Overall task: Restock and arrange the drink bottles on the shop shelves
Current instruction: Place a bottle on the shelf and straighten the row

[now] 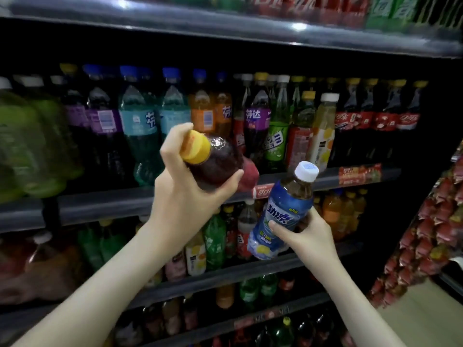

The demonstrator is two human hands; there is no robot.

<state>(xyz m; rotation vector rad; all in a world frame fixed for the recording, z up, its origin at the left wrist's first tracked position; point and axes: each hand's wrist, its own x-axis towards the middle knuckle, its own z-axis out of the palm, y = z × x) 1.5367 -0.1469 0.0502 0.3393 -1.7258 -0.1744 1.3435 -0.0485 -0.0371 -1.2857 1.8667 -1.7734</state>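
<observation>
At the left end of the middle shelf (100, 204) we see blurred green bottles (30, 146). Next to them come purple bottles (100, 121), teal bottles (137, 126) and orange bottles (203, 113), all upright behind the shelf's front edge.

In front of that edge, near its middle, the left hand (185, 194) grasps a dark bottle (220, 161). The fingers wrap round the far side by the neck and the thumb presses the near side of the body. The bottle is tipped far over, with its yellow cap (195, 146) pointing up and left and its base toward the shelf. We cannot tell whether the base touches the edge.

Just right of it and lower, the right hand (308, 234) clasps a blue bottle (283, 216) low on its body, thumb across the label. This bottle leans slightly right, and its white cap (306, 171) is level with the shelf's front edge. The two held bottles are near each other but apart.

Behind them stand a green-labelled bottle (275, 136) and a pale yellow bottle (323, 131). Cola bottles (375, 121) fill the right end of the shelf. Past the right edge of the shelves hang red snack packs (426, 234).
</observation>
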